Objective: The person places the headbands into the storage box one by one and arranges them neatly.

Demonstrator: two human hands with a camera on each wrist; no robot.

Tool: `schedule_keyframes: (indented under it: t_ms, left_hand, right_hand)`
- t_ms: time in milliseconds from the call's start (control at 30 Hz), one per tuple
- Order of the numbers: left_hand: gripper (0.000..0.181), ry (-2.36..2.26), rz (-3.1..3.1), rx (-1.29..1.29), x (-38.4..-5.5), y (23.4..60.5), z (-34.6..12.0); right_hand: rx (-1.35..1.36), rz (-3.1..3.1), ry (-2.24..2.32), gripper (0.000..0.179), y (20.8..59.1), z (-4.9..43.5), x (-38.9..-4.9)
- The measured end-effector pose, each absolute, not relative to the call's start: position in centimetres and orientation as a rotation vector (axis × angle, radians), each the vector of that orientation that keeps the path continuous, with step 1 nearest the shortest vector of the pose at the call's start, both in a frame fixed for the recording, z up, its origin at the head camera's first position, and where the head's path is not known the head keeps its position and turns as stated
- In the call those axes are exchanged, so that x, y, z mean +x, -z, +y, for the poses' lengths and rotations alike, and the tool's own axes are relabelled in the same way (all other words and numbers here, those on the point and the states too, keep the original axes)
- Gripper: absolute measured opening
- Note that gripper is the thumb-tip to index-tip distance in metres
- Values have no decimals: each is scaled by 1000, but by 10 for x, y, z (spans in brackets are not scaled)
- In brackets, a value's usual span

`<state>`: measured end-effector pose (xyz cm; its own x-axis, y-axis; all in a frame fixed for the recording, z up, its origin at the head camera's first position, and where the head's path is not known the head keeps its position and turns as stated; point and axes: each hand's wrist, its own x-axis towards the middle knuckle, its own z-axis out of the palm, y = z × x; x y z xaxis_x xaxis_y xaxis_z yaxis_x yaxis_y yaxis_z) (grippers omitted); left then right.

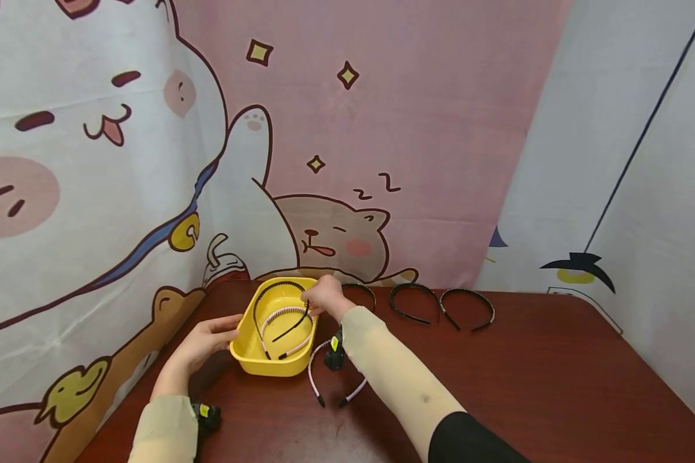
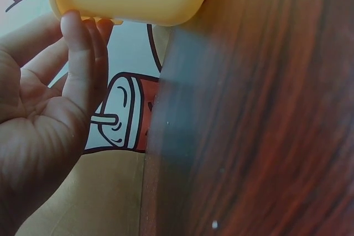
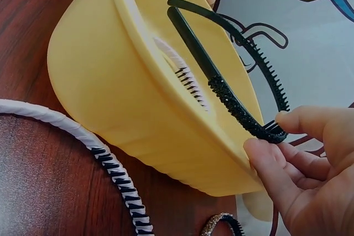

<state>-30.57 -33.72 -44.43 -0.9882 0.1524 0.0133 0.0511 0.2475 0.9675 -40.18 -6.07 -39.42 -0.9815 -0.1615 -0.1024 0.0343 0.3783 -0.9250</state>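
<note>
A yellow basin (image 1: 269,367) stands on the table with a pale pink headband (image 1: 282,310) inside. My left hand (image 1: 206,341) touches the basin's left side, its fingers fairly straight. In the left wrist view, the fingertips (image 2: 71,19) meet the wall near the rim. At the basin's right side, my right hand (image 1: 327,297) pinches a black headband (image 3: 235,108) between thumb and fingers. This headband has small teeth inside and a sparkly dark outer strip. It is tilted over the basin, with its ends pointing into it; whether it touches the bottom I cannot tell.
Another pale pink headband (image 1: 315,375) lies on the table right of the basin, partly hidden by my right forearm. Farther back lie a black headband (image 1: 412,314), a glittery one (image 1: 466,291) and one partly covered headband (image 1: 366,289). A patterned curtain (image 1: 428,128) hangs behind the table.
</note>
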Motion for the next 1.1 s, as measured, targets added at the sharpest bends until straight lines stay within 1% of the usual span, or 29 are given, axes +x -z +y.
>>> schedule_keyframes:
  t_ms: [100,233,467,600,767,933,1100]
  left_hand:
    - [52,-1869,2413,193,-306,444,-337]
    - [53,-1874,2410,191,-305,444,-336]
    - [53,-1873,2407,200,-305,444,-337]
    - [53,-1874,2403,206,-305,443,-336]
    - [54,-1864,2417,198,-304,440,-334]
    - [55,-1855,2413,231,-303,439,-334]
    - [56,-1864,2406,202,-304,440,-336]
  right_hand:
    - [-105,2495,1610,18,394,-62,-403]
    - [-88,2526,1539,14,390,-65,-403]
    - [-80,2571,1457,16,387,-67,-403]
    - [-132,2633,1389,19,388,-68,-403]
    - [-193,2696,1298,18,387,-69,-403]
    - [-197,2670,1332,17,386,-68,-402]
    - [-181,2593,1410,16,388,-66,-402]
